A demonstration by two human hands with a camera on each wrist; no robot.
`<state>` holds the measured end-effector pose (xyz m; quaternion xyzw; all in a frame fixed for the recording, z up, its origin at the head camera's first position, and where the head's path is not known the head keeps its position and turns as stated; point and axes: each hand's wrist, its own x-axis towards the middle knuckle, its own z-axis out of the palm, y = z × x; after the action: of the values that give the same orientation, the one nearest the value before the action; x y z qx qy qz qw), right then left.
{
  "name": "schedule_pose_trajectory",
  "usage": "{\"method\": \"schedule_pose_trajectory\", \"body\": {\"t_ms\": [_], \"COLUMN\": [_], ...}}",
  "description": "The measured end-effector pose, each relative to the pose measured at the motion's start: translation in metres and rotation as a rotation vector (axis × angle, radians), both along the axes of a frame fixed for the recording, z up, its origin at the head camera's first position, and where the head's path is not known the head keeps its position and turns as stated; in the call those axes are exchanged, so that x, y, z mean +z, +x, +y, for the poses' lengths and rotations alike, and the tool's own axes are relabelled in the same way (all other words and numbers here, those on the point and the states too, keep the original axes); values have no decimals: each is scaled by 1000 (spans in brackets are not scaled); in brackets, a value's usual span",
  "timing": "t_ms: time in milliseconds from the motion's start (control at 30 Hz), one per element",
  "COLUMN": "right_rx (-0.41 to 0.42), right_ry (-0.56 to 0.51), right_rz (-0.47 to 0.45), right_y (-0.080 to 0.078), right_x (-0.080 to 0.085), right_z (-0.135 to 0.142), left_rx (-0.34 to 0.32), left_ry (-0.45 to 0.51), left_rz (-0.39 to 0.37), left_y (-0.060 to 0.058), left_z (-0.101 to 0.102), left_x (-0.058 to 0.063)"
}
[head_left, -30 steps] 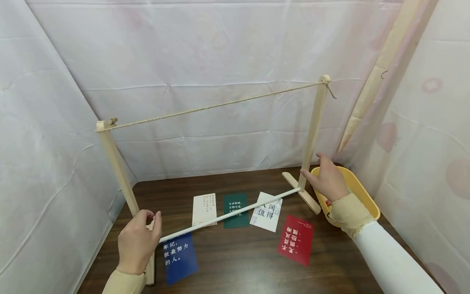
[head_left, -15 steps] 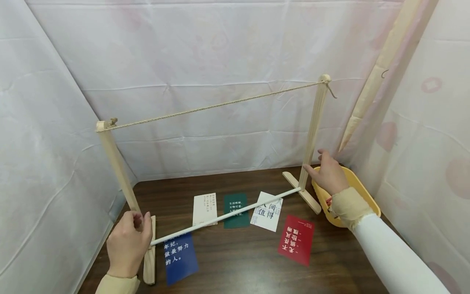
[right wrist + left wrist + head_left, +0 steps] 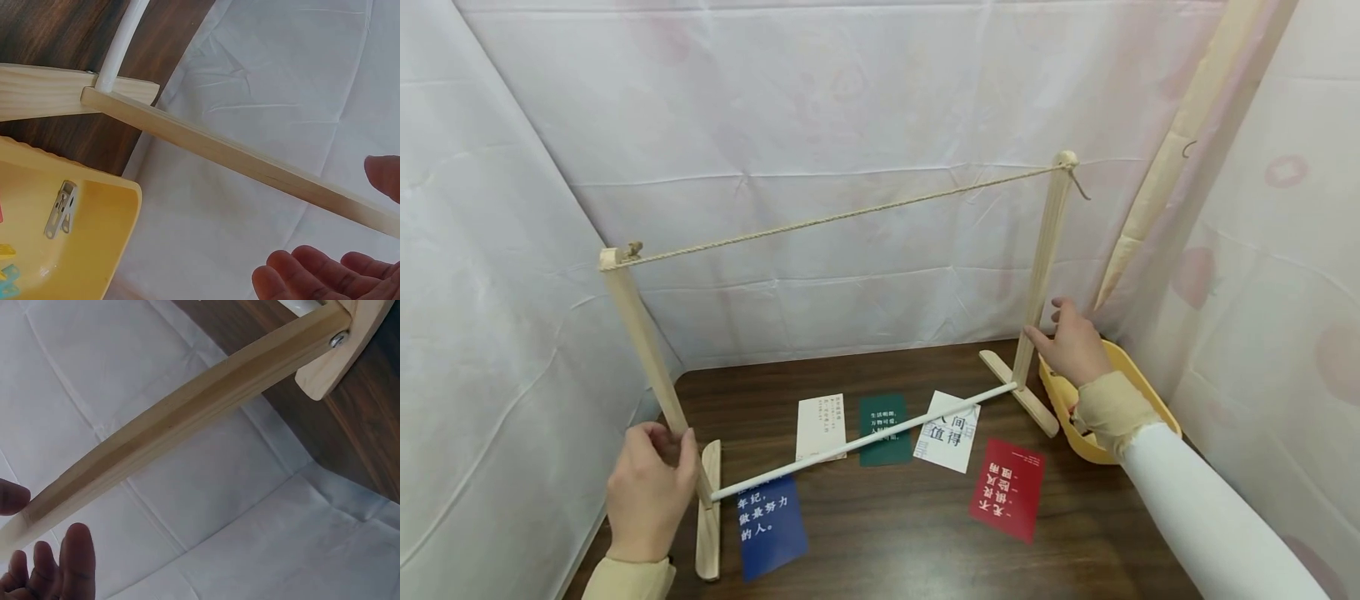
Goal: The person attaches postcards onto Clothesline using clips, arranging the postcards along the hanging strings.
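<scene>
A wooden stand has a left post and a right post, joined by a rope at the top and a white rod at the bottom. Low on the left post is my left hand, thumb on one side and fingers on the other, with a gap at the fingers in the left wrist view. My right hand is at the lower right post, its loosely bent fingers apart from the wood in the right wrist view. Neither hand grips anything.
Blue, cream, green, white and red cards lie on the dark wooden table. Right of the stand, a yellow basket holds a metal clip and other small coloured pieces. White curtains surround the table.
My left hand has moved left from the rod's end to the left post, uncovering the foot and rod joint. My right hand has shifted slightly up beside the right post. The stand stays put.
</scene>
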<state>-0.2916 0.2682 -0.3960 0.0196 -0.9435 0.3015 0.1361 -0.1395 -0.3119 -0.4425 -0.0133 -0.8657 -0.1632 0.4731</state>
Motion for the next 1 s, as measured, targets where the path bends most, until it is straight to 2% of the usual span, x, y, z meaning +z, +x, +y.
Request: {"method": "schedule_pose_trajectory", "body": {"t_ms": [333, 533, 800, 1000], "right_rx": [-2, 16, 115, 139], "right_ry": [-36, -83, -115, -94], "right_rz": [-13, 2, -14, -43], "right_y": [-10, -18, -27, -31], "right_x": [2, -1, -4, -3], "right_z": [-1, -1, 0, 1], "left_rx": [-14, -20, -22, -27], "left_ry": [26, 82, 106, 118], "left_rz": [-96, -169, -202, -218], "left_y": [-6, -9, -10, -11], "left_z": [5, 11, 14, 15], "left_x": [8, 11, 14, 12]}}
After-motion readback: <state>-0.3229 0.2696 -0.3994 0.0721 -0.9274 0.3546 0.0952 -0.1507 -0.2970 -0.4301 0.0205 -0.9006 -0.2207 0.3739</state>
